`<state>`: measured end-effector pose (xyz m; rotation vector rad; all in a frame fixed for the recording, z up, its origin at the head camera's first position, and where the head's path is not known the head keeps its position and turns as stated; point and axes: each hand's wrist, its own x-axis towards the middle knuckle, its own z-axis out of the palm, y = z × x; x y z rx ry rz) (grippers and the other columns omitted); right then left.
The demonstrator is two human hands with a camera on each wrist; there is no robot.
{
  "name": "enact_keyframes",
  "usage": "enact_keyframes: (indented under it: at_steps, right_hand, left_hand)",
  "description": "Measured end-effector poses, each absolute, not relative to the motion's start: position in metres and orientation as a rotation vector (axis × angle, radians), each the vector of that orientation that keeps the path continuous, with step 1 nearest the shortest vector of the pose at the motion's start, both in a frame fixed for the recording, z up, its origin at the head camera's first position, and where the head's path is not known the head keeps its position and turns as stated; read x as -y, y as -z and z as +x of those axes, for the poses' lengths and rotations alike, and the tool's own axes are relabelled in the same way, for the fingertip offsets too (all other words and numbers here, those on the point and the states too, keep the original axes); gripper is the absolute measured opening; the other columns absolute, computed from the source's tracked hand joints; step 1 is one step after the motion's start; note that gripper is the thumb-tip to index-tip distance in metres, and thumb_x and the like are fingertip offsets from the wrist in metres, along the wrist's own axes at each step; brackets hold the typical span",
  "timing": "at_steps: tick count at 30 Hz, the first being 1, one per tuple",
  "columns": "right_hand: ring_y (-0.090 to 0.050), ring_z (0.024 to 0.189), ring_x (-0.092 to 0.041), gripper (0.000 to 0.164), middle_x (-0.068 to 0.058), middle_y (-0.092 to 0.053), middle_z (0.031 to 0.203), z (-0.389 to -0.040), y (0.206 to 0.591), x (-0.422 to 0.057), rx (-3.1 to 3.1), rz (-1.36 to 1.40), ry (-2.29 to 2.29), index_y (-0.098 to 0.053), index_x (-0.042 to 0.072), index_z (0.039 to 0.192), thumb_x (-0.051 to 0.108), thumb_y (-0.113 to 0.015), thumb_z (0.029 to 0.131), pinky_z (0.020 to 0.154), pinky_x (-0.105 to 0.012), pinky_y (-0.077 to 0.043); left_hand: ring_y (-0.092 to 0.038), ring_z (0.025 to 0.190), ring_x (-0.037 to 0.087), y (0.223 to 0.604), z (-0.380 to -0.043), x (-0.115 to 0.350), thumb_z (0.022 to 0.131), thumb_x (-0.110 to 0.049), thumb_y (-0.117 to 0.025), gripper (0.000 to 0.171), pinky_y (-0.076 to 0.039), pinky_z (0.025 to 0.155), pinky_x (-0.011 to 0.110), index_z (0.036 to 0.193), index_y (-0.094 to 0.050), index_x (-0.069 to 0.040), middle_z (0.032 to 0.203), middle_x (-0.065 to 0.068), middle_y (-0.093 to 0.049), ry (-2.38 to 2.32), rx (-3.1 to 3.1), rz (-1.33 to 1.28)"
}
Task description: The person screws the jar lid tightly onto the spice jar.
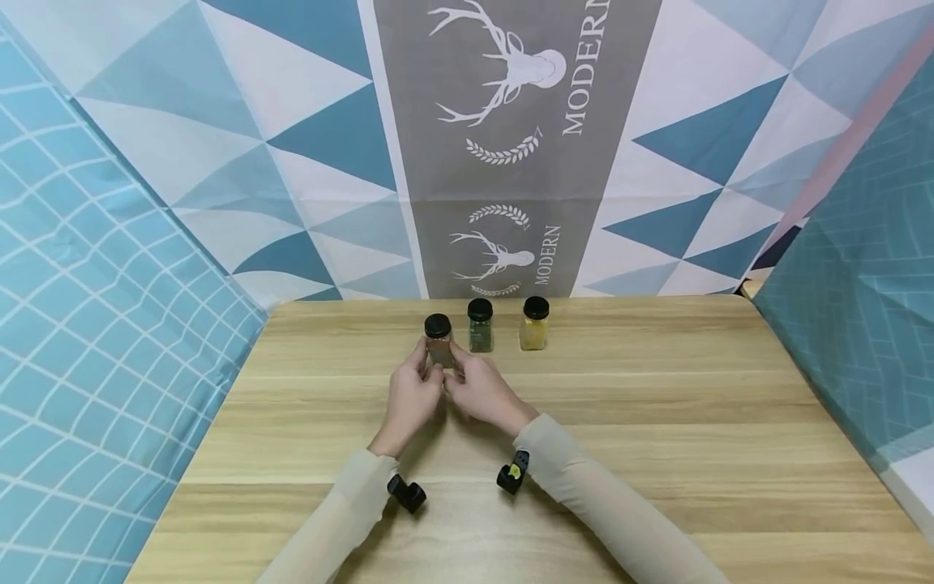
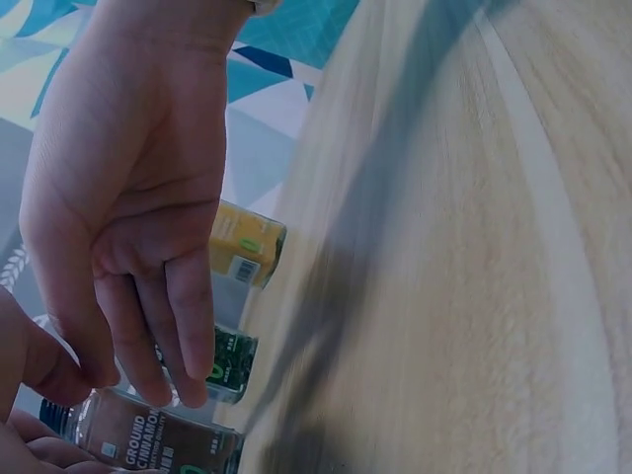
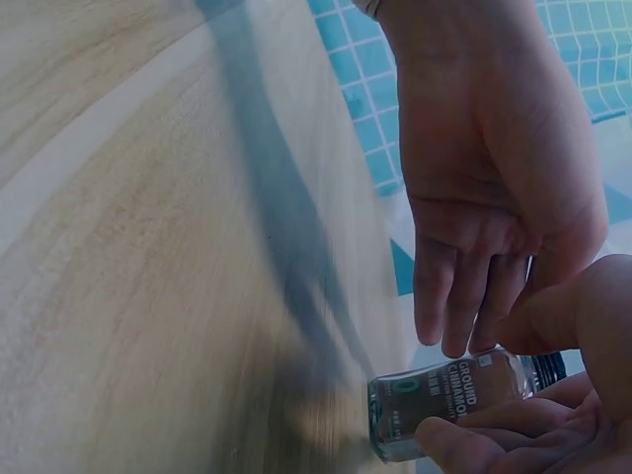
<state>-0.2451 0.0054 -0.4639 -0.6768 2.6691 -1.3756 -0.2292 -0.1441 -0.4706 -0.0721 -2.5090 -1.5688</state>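
A ground cinnamon jar with a black lid stands upright near the table's back edge, between both hands. My left hand pinches its left side with thumb and index finger. From the right, my right hand holds it the same way. The label on the cinnamon jar reads in the left wrist view. In the right wrist view the base of the cinnamon jar is at the tabletop; I cannot tell whether it bears fully on it. The other fingers of each hand extend loosely below the grip.
To the right, a jar of green herbs and a jar of yellow spice, both black-lidded, stand upright in line on the wooden table. Patterned cloth hangs behind the table's back edge.
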Motion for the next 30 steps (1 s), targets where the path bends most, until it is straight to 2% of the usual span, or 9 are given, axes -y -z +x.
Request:
enact_keyframes:
  at_steps: [4, 6, 9, 12, 15, 17, 20, 24, 30]
  right_hand:
    - [-0.041, 0.046, -0.005, 0.070, 0.004, -0.043, 0.063, -0.248, 0.465, -0.004, -2.677, -0.674, 1.369, -0.030, 0.000, 0.160, 0.014, -0.063, 0.100, 0.042, -0.021, -0.039]
    - [-0.041, 0.045, -0.006, 0.070, 0.004, -0.042, 0.061, -0.249, 0.465, -0.003, -2.670, -0.671, 1.373, -0.029, 0.001, 0.160, 0.014, -0.062, 0.100, 0.042, -0.022, -0.039]
    - [-0.044, 0.042, -0.006, 0.070, -0.003, -0.055, 0.065, -0.251, 0.465, -0.002, -2.663, -0.652, 1.378, -0.028, 0.003, 0.161, 0.015, -0.061, 0.101, 0.043, -0.023, -0.043]
    - [-0.047, 0.041, -0.007, 0.069, -0.018, -0.071, 0.087, -0.253, 0.465, -0.002, -2.662, -0.638, 1.377, -0.028, 0.003, 0.161, 0.016, -0.061, 0.101, 0.046, -0.024, -0.047]
    - [-0.051, 0.042, -0.011, 0.069, -0.027, -0.073, 0.107, -0.255, 0.465, -0.002, -2.659, -0.639, 1.376, -0.028, 0.003, 0.161, 0.015, -0.060, 0.101, 0.049, -0.026, -0.050]
    - [-0.061, 0.052, -0.015, 0.069, -0.027, -0.069, 0.125, -0.257, 0.466, -0.002, -2.656, -0.649, 1.394, -0.029, 0.003, 0.161, 0.015, -0.060, 0.101, 0.054, -0.029, -0.055]
    - [-0.076, 0.089, -0.023, 0.068, -0.021, -0.062, 0.141, -0.261, 0.467, -0.002, -2.651, -0.655, 1.415, -0.031, 0.005, 0.161, 0.015, -0.061, 0.101, 0.078, -0.033, -0.064]
    - [-0.062, 0.131, -0.029, 0.070, -0.012, -0.051, 0.154, -0.265, 0.469, -0.001, -2.597, -0.634, 1.452, -0.029, 0.010, 0.163, 0.014, -0.061, 0.101, 0.108, -0.037, -0.054]
    - [-0.058, 0.134, -0.034, 0.077, -0.017, -0.050, 0.155, -0.269, 0.473, 0.000, -2.537, -0.641, 1.470, -0.021, 0.012, 0.165, 0.012, -0.061, 0.099, 0.113, -0.038, -0.050]
  left_hand:
    - [-0.030, 0.041, 0.002, 0.471, -0.233, 0.146, 0.098, -0.005, -0.057, 0.064, -0.033, 0.041, 0.020, 0.156, -0.033, 0.007, 0.143, 0.033, -0.054, 1.557, 2.517, -0.102]
    - [-0.030, 0.040, 0.002, 0.471, -0.235, 0.147, 0.098, -0.005, -0.057, 0.064, -0.033, 0.041, 0.019, 0.156, -0.033, 0.008, 0.148, 0.032, -0.050, 1.557, 2.525, -0.111]
    - [-0.031, 0.040, 0.002, 0.470, -0.239, 0.148, 0.098, -0.006, -0.057, 0.064, -0.033, 0.040, 0.019, 0.156, -0.034, 0.008, 0.151, 0.030, -0.045, 1.546, 2.534, -0.109]
    - [-0.031, 0.042, 0.004, 0.470, -0.242, 0.148, 0.098, -0.005, -0.057, 0.063, -0.032, 0.040, 0.019, 0.154, -0.035, 0.010, 0.149, 0.031, -0.047, 1.527, 2.537, -0.108]
    - [-0.032, 0.043, 0.007, 0.470, -0.244, 0.149, 0.098, -0.005, -0.057, 0.061, -0.032, 0.041, 0.019, 0.154, -0.036, 0.010, 0.148, 0.032, -0.049, 1.508, 2.540, -0.110]
    - [-0.033, 0.044, 0.007, 0.470, -0.246, 0.149, 0.098, -0.005, -0.056, 0.062, -0.033, 0.042, 0.019, 0.154, -0.035, 0.010, 0.149, 0.032, -0.048, 1.506, 2.540, -0.116]
    - [-0.035, 0.044, 0.008, 0.470, -0.249, 0.149, 0.098, -0.006, -0.056, 0.062, -0.037, 0.044, 0.019, 0.154, -0.035, 0.009, 0.151, 0.030, -0.046, 1.498, 2.543, -0.120]
    - [-0.038, 0.044, 0.007, 0.471, -0.253, 0.150, 0.099, -0.006, -0.056, 0.061, -0.038, 0.045, 0.018, 0.155, -0.035, 0.007, 0.152, 0.027, -0.046, 1.478, 2.547, -0.118]
    - [-0.040, 0.043, 0.006, 0.472, -0.258, 0.152, 0.099, -0.005, -0.057, 0.063, -0.038, 0.041, 0.018, 0.156, -0.033, 0.008, 0.153, 0.026, -0.046, 1.465, 2.561, -0.131]
